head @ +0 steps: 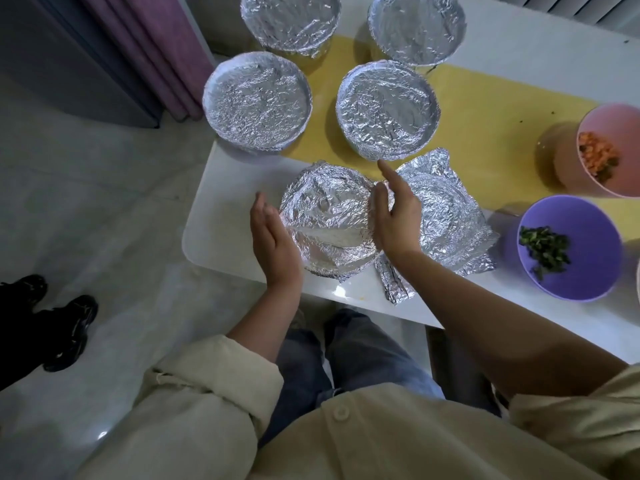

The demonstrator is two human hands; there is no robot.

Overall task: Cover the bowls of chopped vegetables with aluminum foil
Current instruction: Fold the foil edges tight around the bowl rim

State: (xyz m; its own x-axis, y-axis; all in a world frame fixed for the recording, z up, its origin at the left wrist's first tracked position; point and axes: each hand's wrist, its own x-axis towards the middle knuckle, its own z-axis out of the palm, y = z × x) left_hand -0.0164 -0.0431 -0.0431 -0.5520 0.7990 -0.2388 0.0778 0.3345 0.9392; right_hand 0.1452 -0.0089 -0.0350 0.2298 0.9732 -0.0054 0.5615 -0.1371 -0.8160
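Note:
A bowl wrapped in crumpled aluminum foil (pixel 327 216) stands near the table's front edge. My left hand (pixel 273 237) is at its left side and my right hand (pixel 393 211) at its right side, both with straight fingers against or just off the foil. To the right lies a loosely shaped foil sheet (pixel 450 220) with its edges sticking out, and a folded foil piece (pixel 393 282) lies at the front. Several foil-covered bowls (pixel 388 110) stand behind. An uncovered purple bowl (pixel 581 271) holds chopped greens. An uncovered pink bowl (pixel 604 126) holds chopped orange pieces.
The white table (pixel 228 216) has a yellow runner (pixel 485 109) across it. The table's left edge is close to the wrapped bowl. Another person's black shoes (pixel 69 327) stand on the tiled floor at the left. A purple curtain (pixel 138 46) hangs behind.

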